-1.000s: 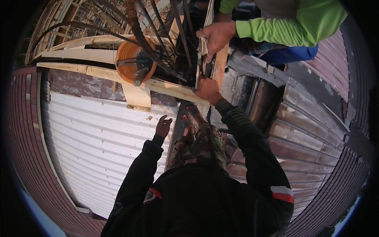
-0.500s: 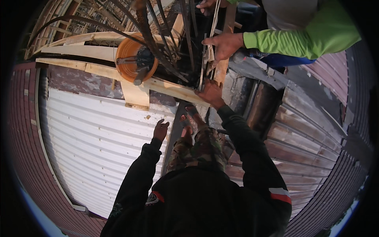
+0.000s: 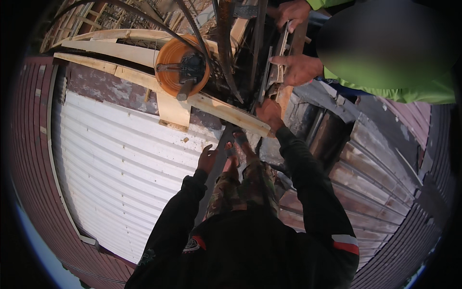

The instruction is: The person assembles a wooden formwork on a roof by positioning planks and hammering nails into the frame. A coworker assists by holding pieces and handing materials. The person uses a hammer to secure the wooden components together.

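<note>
My right hand [image 3: 270, 114] is closed around the near end of a thin strip [image 3: 265, 77], beside the corner of a wooden formwork frame [image 3: 231, 113]. Part of its grip is hidden from above. Lower down, my left hand [image 3: 207, 159] hangs above the white corrugated roofing with fingers apart, holding nothing. Across from me, a co-worker in a green sleeve rests one hand [image 3: 302, 71] on the strip and the upright board [image 3: 285, 98]. That person's other hand [image 3: 293, 13] grips farther up the same pieces.
An orange bucket [image 3: 163, 48] with tools in it sits on the frame's planks. Bent rebar [image 3: 225, 48] rises from the dark opening beside it. White corrugated sheets [image 3: 115, 149] lie to my left, rusty sheets [image 3: 370, 166] to my right. My feet stand on a narrow ledge.
The view has shifted, so the frame and bucket appear farther right. The co-worker's head has leaned into view. My right hand stays at the strip's near end; my left remains free.
</note>
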### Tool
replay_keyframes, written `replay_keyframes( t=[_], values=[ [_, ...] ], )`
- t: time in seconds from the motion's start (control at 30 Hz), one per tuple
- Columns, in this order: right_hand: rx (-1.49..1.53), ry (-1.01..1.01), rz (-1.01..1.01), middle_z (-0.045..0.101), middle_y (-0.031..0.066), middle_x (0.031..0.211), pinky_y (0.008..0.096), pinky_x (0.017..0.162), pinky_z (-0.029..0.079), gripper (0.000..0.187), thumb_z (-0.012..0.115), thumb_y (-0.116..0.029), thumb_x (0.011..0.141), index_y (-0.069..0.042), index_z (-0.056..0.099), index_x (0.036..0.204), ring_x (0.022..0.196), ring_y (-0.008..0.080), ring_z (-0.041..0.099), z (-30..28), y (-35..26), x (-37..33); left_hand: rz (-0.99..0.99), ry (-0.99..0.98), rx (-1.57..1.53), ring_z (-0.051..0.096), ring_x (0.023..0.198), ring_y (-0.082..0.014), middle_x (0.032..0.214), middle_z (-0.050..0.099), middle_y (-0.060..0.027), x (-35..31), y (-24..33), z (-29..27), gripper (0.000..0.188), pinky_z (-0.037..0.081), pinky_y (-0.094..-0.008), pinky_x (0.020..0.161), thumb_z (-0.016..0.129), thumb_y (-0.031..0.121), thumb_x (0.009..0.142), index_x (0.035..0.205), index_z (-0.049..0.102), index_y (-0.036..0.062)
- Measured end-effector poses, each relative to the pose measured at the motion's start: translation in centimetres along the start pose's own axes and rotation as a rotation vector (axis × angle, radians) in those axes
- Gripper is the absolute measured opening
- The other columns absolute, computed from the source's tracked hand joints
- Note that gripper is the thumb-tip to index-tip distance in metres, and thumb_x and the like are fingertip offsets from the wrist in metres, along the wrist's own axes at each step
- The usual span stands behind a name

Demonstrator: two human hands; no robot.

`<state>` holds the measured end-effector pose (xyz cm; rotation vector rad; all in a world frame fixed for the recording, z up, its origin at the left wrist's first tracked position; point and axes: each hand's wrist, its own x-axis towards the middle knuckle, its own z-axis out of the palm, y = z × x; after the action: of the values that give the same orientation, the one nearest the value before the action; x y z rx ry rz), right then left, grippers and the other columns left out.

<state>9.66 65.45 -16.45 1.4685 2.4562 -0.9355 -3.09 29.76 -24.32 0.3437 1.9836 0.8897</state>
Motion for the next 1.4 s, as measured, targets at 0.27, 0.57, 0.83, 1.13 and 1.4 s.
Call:
replay_keyframes(
  t=[0.27,0.57,0.83,1.13,1.4],
  values=[
    [-0.008,-0.008,0.064,0.07,0.0283,0.098,0.05,0.09,0.051,0.048,0.064,-0.043,0.084,0.003,0.071,0.097,0.099,0.0437,0.067,1.2,2.9,2.1,-0.05,-0.009,0.007,0.06,0.081,-0.0152,0.097,0.066,-0.0076,1.6,-1.7,0.9,0.053,0.05,-0.0309,0.072,0.069,0.031,0.094,0.136,0.051,0.0027],
    [0.075,-0.074,0.154,0.069,0.0314,0.101,0.0518,0.089,0.051,0.052,0.059,-0.044,0.087,0.006,0.07,0.1,0.102,0.0463,0.065,-0.2,-0.9,1.9,-0.291,0.292,-1.02,0.055,0.122,-0.0329,0.142,0.053,-0.0171,13.7,11.8,5.9,0.084,0.041,-0.0428,0.103,0.042,0.071,0.096,0.152,0.037,0.0085],
    [0.065,-0.01,0.183,0.07,0.0302,0.099,0.0518,0.089,0.051,0.049,0.057,-0.04,0.089,0.007,0.07,0.096,0.101,0.0451,0.066,0.9,0.1,1.1,-0.373,0.8,-0.569,0.054,0.123,-0.0476,0.136,0.053,-0.0354,15.5,16.7,9.2,0.091,0.042,-0.0478,0.106,0.028,0.068,0.1,0.142,0.045,-0.0106],
    [0.084,0.005,0.255,0.071,0.0262,0.1,0.0498,0.088,0.054,0.037,0.06,-0.03,0.087,0.004,0.072,0.096,0.098,0.043,0.069,1.0,-1.0,1.3,-0.539,0.887,-0.437,0.058,0.113,-0.0531,0.121,0.058,-0.0407,15.8,17.8,9.4,0.093,0.045,-0.0543,0.1,0.031,0.069,0.098,0.128,0.052,-0.0165],
    [0.161,0.114,0.281,0.073,0.0232,0.092,0.0481,0.08,0.057,0.026,0.062,-0.025,0.082,-0.003,0.072,0.091,0.089,0.0401,0.072,0.5,-3.7,0.2,-0.474,0.835,-0.401,0.052,0.124,-0.045,0.135,0.052,-0.0327,14.2,18.1,9.5,0.08,0.043,-0.0479,0.105,0.036,0.061,0.099,0.136,0.049,-0.0084]
  ],
)
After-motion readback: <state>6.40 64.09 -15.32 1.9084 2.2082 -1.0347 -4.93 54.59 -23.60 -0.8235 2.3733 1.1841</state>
